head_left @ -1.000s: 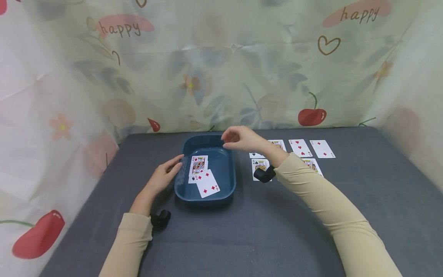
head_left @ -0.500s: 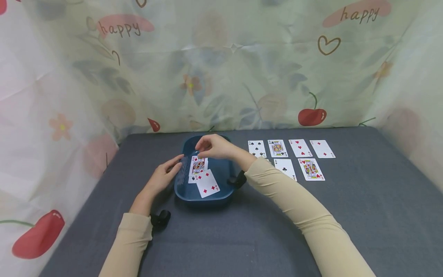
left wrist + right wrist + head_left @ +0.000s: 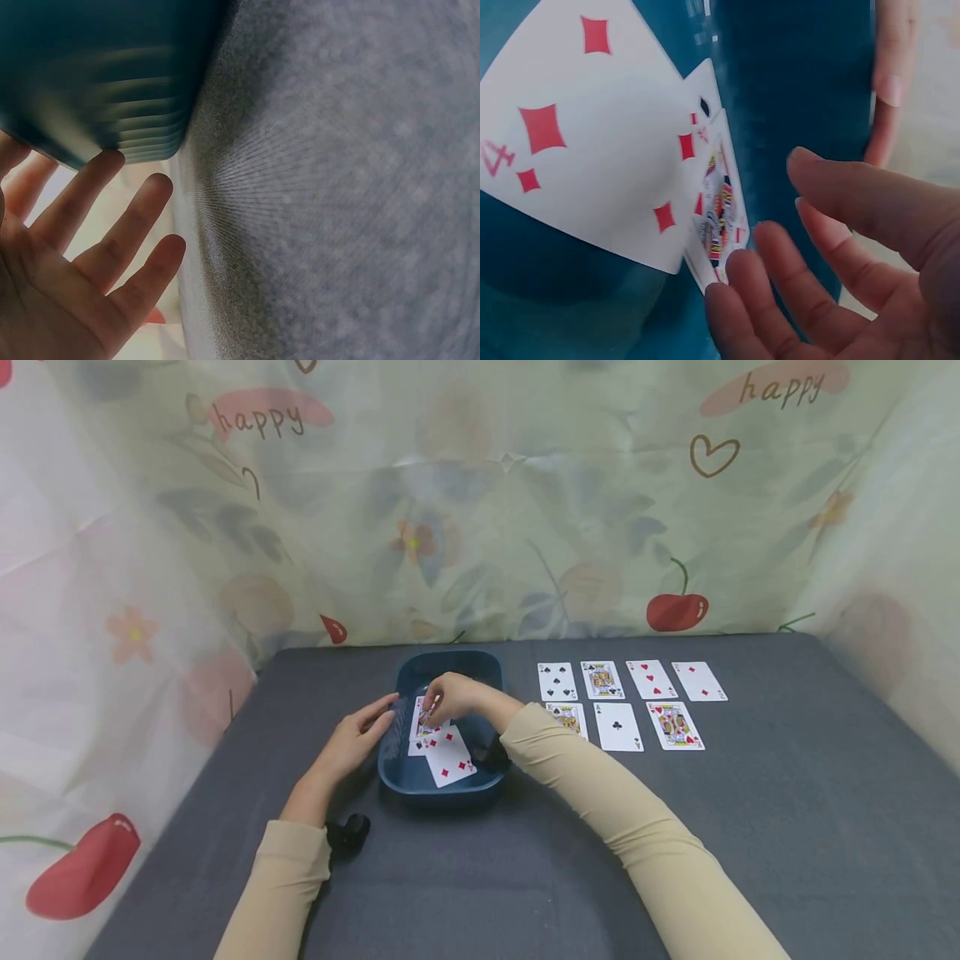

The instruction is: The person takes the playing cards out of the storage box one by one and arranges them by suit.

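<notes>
A blue tray (image 3: 450,792) on the dark cloth holds several playing cards. On top lies the four of diamonds (image 3: 450,757), askew over a red face card (image 3: 718,217); the corner of a spade card (image 3: 705,94) shows below. My right hand (image 3: 462,696) reaches inside, its fingertips right at the face card's edge in the right wrist view. Thumb and fingers stand apart there with nothing between them. Along the tray's left wall, my left hand (image 3: 352,739) rests with spread, nearly straight fingers, fingertips at the rim.
Right of the tray, playing cards lie face up in two rows. A spade number card (image 3: 557,682), three of hearts (image 3: 652,679) and two of diamonds (image 3: 700,682) are in the back row; the ace of clubs (image 3: 618,727) and king of hearts (image 3: 676,726) are in front.
My right hand has moved left and down from the tray's far right rim to the face card inside. The left hand and the cards have stayed put.
</notes>
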The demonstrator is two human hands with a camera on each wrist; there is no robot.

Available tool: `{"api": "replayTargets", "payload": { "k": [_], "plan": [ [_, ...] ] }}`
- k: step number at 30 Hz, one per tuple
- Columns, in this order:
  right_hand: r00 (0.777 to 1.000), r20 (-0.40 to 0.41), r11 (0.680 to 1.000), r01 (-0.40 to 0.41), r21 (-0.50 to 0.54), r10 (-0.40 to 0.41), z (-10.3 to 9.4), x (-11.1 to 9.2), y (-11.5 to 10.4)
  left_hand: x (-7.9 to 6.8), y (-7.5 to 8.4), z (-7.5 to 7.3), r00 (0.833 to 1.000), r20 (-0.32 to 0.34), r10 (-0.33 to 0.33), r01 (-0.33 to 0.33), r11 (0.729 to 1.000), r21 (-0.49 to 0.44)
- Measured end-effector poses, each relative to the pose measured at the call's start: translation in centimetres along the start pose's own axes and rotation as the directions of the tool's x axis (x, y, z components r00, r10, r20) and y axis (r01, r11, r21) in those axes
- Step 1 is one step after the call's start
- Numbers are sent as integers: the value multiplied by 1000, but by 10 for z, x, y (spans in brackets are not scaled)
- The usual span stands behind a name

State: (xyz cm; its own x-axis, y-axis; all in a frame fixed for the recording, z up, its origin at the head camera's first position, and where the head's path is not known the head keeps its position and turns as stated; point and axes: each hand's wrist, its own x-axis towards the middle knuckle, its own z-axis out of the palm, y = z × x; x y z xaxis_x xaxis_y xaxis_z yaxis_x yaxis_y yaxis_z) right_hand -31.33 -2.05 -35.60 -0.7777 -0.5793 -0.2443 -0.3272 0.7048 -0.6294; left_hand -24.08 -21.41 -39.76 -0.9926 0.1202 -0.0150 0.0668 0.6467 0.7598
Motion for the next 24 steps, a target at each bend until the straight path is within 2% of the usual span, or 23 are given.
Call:
{"api": "replayTargets", "payload": {
  "k": [9,18,24],
  "plan": [
    [996,11,993,-84,-87,85,12,6,4,1,-1,0,1000,2,-7,7,1000,-9],
    [992,69,970,-88,-225,106,18,5,2,0,-1,1,1000,-5,10,-10,1000,-11],
    [992,64,966,-93,-241,111,20,4,2,0,-2,1,1000,-4,10,-10,1000,-10]
  ]
}}
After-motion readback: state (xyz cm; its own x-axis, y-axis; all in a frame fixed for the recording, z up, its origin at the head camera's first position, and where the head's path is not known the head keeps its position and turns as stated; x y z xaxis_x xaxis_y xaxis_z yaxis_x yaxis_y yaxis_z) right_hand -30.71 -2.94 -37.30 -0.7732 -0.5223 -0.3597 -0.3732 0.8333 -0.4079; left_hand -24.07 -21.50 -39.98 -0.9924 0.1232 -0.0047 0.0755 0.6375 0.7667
